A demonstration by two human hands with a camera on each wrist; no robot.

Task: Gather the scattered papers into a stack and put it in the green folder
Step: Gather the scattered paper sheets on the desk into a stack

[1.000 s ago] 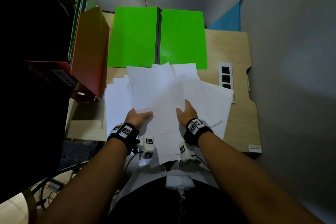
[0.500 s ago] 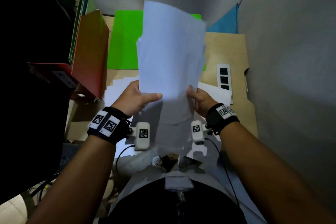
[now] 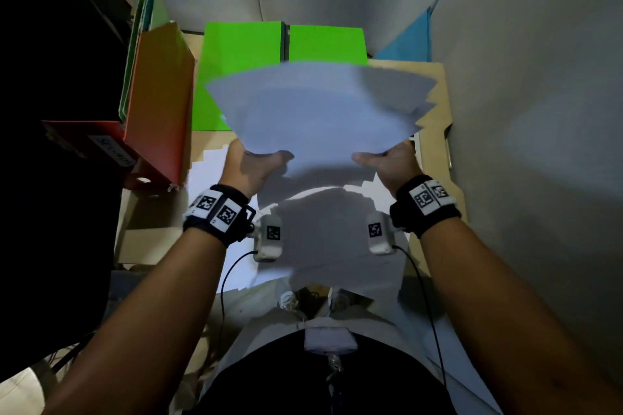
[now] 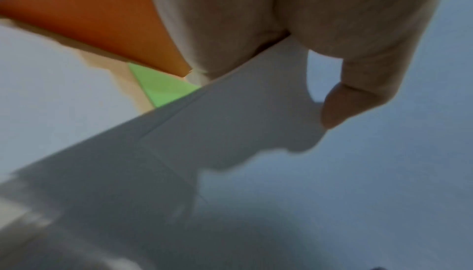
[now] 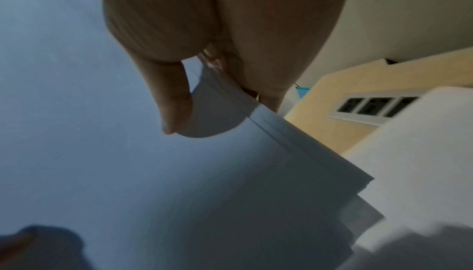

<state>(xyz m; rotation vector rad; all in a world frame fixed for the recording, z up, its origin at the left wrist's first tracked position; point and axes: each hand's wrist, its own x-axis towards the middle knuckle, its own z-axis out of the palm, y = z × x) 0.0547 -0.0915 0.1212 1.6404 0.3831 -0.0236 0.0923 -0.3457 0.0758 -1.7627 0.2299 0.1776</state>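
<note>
A loose bundle of white papers is lifted above the desk, held crosswise with its sheets fanned unevenly at the right. My left hand grips its left edge, thumb on top, and my right hand grips its right edge, thumb on top. The green folder lies open and flat at the back of the desk, partly hidden by the bundle. More white sheets stay on the desk below my hands.
An orange binder leans against upright folders at the left. A white socket strip sits in the wooden desk at the right. A blue folder stands at the back right corner against the grey wall.
Both hands lifted a bundle of papers off the desk, stood it upright, and have now turned it crosswise, hands moving apart to its two side edges.
</note>
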